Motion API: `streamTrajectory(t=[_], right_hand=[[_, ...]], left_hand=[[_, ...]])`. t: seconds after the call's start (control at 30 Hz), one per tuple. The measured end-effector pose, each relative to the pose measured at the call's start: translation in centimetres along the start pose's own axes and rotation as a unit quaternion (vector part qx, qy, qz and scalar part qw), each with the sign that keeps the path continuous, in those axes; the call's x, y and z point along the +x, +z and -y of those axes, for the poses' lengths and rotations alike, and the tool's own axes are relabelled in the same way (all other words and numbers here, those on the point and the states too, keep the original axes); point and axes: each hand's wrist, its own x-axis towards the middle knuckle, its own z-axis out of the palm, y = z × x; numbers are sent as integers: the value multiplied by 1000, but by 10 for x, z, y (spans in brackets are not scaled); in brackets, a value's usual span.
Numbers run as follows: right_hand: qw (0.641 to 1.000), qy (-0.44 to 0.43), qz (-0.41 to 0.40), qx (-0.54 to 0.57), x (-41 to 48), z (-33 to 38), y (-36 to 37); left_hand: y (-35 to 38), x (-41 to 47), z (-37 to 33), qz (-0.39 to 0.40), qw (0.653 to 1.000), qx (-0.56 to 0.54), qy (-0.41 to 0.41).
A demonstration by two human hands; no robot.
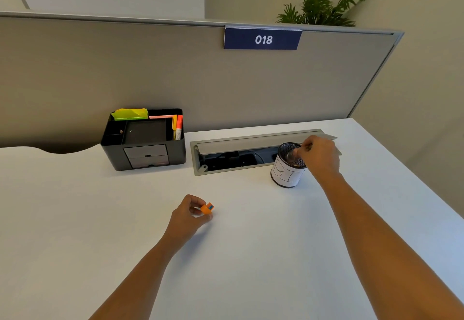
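Observation:
My left hand (187, 215) pinches a small orange block with a blue face (207, 208) between thumb and fingertips, just above the white desk (125, 232). My right hand (320, 156) is at the rim of a black mesh cup (287, 165) wrapped in a white paper label with hand-drawn letters. Its fingers are curled over the cup's opening and seem to pinch something small and dark; I cannot make out what. The cup stands upright on the desk in front of the cable tray.
A black desk organiser (144, 139) with sticky notes, markers and two small drawers stands at the back left. A grey cable tray (251, 154) with its lid raised is sunk into the desk behind the cup. A grey partition (175, 76) with a "018" sign closes the back.

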Motion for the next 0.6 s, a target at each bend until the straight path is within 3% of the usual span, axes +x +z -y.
streamTrajectory(t=[0.13, 0.6], right_hand=[[998, -2, 45, -45, -3, 1, -6], [1000, 18, 10, 14, -1, 2, -12]], left_hand=[[-1, 0, 2, 1, 1000, 2, 1], [-1, -5, 3, 24, 998, 38, 36]])
